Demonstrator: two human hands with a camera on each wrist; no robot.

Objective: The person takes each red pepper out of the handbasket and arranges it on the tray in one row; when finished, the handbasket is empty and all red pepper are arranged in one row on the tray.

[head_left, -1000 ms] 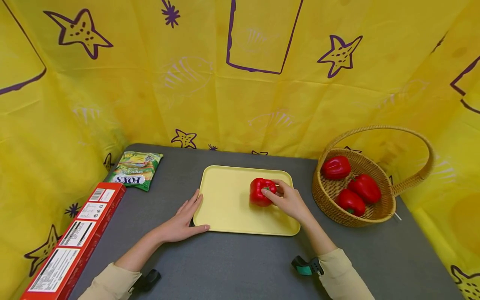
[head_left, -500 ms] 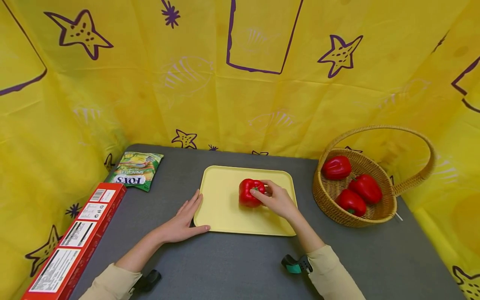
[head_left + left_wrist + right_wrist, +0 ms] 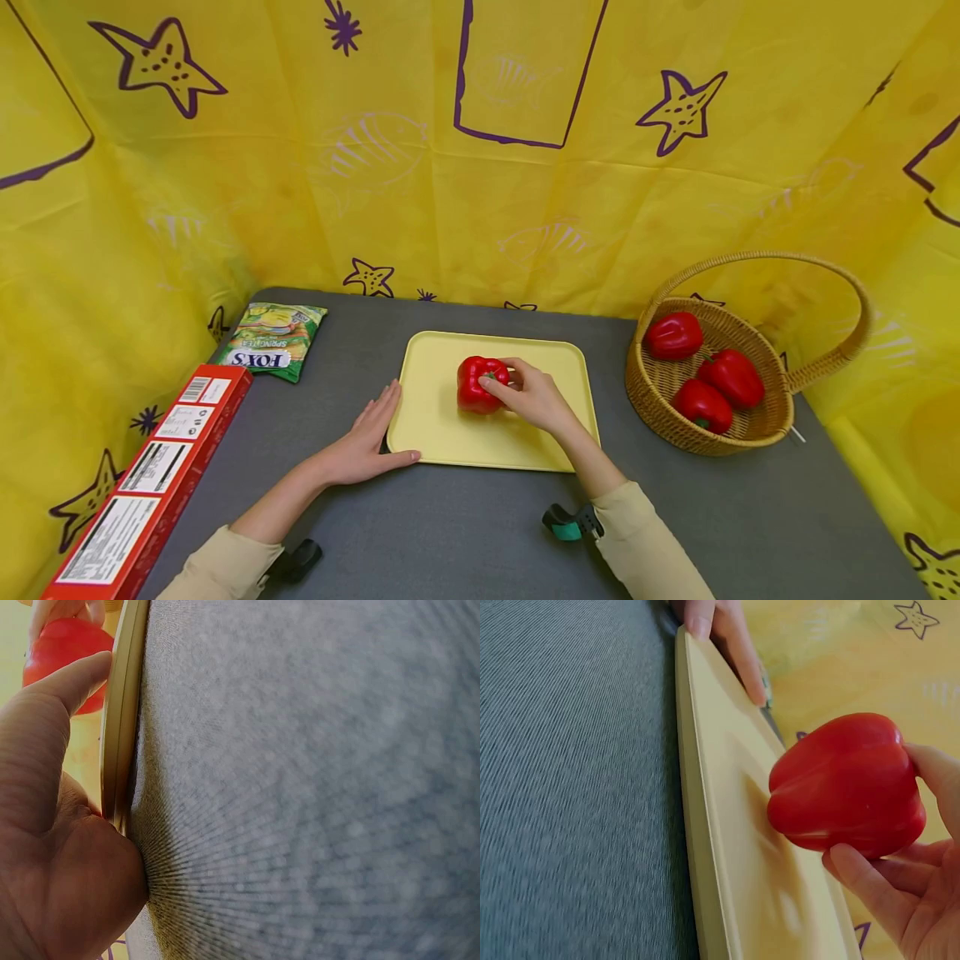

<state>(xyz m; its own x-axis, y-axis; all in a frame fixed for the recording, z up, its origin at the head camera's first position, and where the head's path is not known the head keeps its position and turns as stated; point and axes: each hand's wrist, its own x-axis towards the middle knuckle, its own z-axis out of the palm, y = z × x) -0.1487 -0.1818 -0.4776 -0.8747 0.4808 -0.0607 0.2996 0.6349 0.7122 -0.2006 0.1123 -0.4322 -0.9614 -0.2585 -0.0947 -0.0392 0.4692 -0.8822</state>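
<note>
One red pepper (image 3: 474, 386) is clamped in the grip of the right hand (image 3: 537, 400) over the middle of the yellow tray (image 3: 427, 425); the left hand (image 3: 362, 448), grip apart, touches the tray's edge around eight o'clock. A wicker basket (image 3: 647, 396) stands at three o'clock from it.

- We're looking into a tabletop booth here, coming across very much like a recording set!
- Yellow cloth (image 3: 465, 208) is hanging behind and along both sides, purple-outlined starfish (image 3: 684, 112) running across it.
- A grey table (image 3: 450, 533) is filling the space inside.
- A food packet (image 3: 276, 340), red box (image 3: 157, 475), tray (image 3: 442, 425) and wicker basket (image 3: 652, 404) are sitting spread over it.
- Black wrist devices (image 3: 566, 523) are riding at both cuffs, suggesting filming.
</note>
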